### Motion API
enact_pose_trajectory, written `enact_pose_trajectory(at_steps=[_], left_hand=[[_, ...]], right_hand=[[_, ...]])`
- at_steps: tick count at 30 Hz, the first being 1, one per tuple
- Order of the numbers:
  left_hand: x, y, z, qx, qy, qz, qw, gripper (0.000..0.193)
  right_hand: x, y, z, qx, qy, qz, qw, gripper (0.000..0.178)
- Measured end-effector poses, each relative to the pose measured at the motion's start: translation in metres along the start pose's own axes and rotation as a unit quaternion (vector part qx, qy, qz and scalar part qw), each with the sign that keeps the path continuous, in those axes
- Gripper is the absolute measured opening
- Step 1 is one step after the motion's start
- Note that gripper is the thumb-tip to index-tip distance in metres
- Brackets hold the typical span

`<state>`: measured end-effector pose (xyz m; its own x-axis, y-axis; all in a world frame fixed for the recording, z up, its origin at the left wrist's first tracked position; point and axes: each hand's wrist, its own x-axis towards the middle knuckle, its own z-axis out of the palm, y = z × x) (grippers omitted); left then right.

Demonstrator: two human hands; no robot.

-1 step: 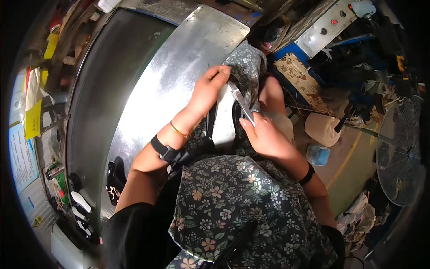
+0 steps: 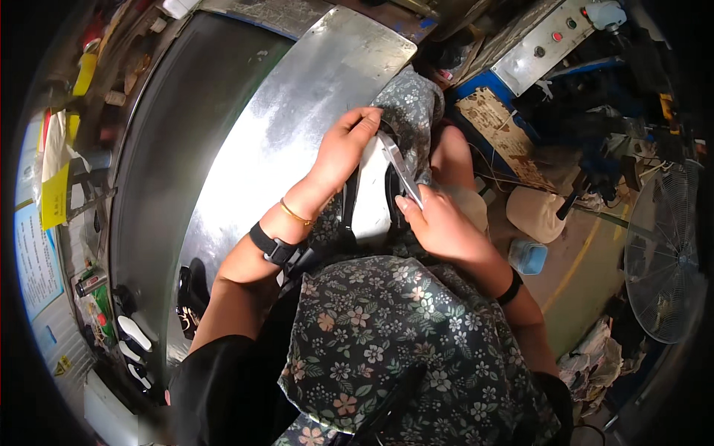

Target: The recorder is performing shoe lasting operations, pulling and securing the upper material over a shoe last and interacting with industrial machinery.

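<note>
A shoe point(image 2: 372, 197) with a long white face and black edges lies on my lap, over the flowered apron point(image 2: 372, 327). My left hand point(image 2: 346, 145) is closed at its far end, thumb and fingers pinched on the dark edge there. From the other side my right hand point(image 2: 442, 223) grips a slim silver metal hand tool point(image 2: 400, 163), either scissors or pliers; I cannot tell which. The tool's tip touches or nearly touches the shoe's far right edge, close to my left fingers. My own fingers partly hide the tool's handles and the pinched edge.
A shiny metal plate point(image 2: 260, 134) lies to the left, beside a dark conveyor belt point(image 2: 175, 119). Glossy black shoes point(image 2: 187, 301) and several white-soled ones point(image 2: 135, 334) stand lower left. On the right are a button panel point(image 2: 539, 48), a beige jug point(image 2: 535, 214) and a fan point(image 2: 666, 253).
</note>
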<state>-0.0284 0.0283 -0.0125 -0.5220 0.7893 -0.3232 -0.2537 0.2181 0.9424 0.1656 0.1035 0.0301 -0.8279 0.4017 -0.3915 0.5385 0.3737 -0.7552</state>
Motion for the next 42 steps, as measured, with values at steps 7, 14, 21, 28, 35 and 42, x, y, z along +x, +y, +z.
enact_pose_trajectory(at_steps=[7, 14, 21, 28, 35, 42], left_hand=[[-0.004, -0.011, -0.024, 0.15, 0.025, 0.11, 0.982, 0.031], [-0.029, 0.012, -0.027, 0.046, -0.078, 0.14, 0.986, 0.049], [-0.068, 0.03, -0.046, -0.353, -0.065, 0.061, 0.931, 0.048], [-0.064, 0.042, -0.046, -0.328, 0.049, -0.021, 0.943, 0.037], [0.007, 0.03, 0.0, -0.353, 0.188, -0.125, 0.908, 0.04], [-0.04, 0.007, 0.024, -0.004, -0.131, 0.045, 0.99, 0.03]], right_hand=[[-0.007, -0.009, -0.038, 0.284, -0.057, 0.007, 0.957, 0.028], [0.186, -0.015, -0.011, -0.199, 0.174, -0.065, 0.962, 0.037], [0.178, -0.02, 0.025, -0.034, 0.195, -0.294, 0.935, 0.026], [0.03, -0.001, 0.05, 0.113, 0.097, -0.273, 0.95, 0.052], [0.038, 0.021, 0.036, 0.24, 0.075, -0.199, 0.947, 0.075], [-0.064, 0.053, -0.171, 0.121, 0.45, -0.097, 0.879, 0.07]])
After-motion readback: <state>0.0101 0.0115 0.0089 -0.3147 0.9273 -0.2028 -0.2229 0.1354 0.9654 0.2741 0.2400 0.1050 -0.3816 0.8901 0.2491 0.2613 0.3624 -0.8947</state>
